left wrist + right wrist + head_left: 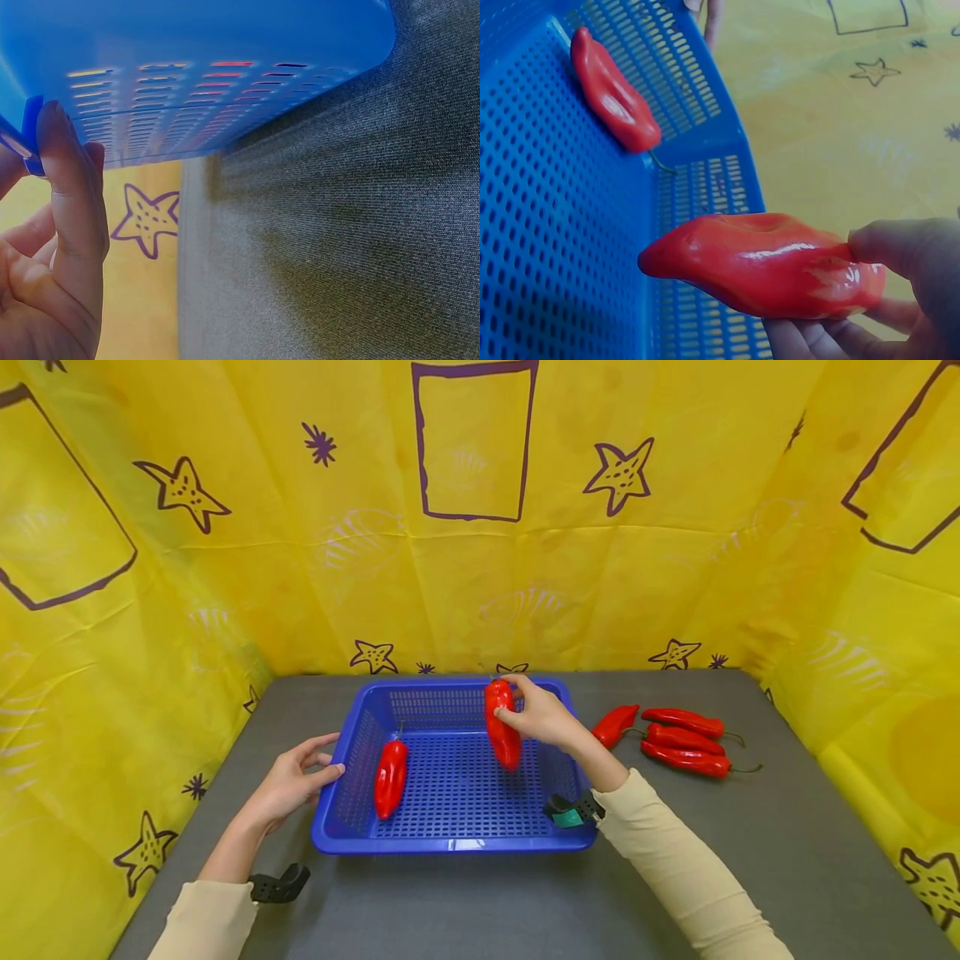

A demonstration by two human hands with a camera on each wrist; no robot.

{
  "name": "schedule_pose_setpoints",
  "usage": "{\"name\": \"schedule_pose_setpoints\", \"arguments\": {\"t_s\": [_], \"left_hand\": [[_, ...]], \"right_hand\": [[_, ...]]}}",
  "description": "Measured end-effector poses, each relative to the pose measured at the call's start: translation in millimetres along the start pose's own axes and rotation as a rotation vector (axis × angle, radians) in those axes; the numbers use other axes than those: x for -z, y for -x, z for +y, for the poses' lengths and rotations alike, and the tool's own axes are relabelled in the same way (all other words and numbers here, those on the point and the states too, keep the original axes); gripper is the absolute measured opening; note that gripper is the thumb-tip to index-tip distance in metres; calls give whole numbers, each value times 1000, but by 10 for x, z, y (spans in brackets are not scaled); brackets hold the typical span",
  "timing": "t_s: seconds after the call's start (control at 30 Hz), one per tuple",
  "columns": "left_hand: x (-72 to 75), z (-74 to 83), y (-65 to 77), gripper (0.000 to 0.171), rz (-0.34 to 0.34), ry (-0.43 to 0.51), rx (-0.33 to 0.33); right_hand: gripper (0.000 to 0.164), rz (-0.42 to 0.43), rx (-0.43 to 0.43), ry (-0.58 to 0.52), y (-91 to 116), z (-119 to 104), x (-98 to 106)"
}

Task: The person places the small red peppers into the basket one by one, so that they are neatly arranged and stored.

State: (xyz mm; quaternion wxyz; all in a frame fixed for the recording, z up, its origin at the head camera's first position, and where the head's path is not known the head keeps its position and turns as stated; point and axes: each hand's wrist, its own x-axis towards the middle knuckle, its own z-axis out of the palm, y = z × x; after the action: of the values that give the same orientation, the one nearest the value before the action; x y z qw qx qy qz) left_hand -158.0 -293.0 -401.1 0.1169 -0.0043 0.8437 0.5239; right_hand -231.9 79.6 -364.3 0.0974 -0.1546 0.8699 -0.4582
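My right hand [542, 714] pinches a long red pepper [502, 731] between thumb and fingers, upright with its tip pointing down, over the right part of a blue plastic basket [450, 845]. In the right wrist view this glossy pepper [757, 262] lies across the fingers, thumb on top. My left hand [296, 781] grips the basket's left rim, and the left wrist view shows the thumb [64, 150] against that rim. Inside the basket, toward its left wall, lies another red pepper [391, 777], its stem toward the back.
Right of the basket, several red peppers lie on the grey table [465, 910]: one pepper [615, 725] by the basket wall, the others grouped, including a front pepper [686, 760]. A yellow patterned cloth [472, 585] hangs around the back and sides.
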Motion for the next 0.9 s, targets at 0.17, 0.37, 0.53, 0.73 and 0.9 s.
{"name": "schedule_pose_setpoints", "arguments": {"t_s": [0.17,0.37,0.53,0.73,0.9], "left_hand": [[-2,13,4,69,0,0,6],[-2,24,1,70,4,-4,21],[-2,25,-1,69,1,-3,19],[1,24,-4,69,1,-9,21],[4,26,1,70,7,-18,28]], "right_hand": [[60,-21,8,-18,-49,-24,-110],[58,-50,-7,-41,-91,-59,-241],[56,-67,-12,-52,-120,-111,-339],[54,-94,-23,-80,-169,-148,-465],[56,-133,-43,-108,-211,-155,-567]]}}
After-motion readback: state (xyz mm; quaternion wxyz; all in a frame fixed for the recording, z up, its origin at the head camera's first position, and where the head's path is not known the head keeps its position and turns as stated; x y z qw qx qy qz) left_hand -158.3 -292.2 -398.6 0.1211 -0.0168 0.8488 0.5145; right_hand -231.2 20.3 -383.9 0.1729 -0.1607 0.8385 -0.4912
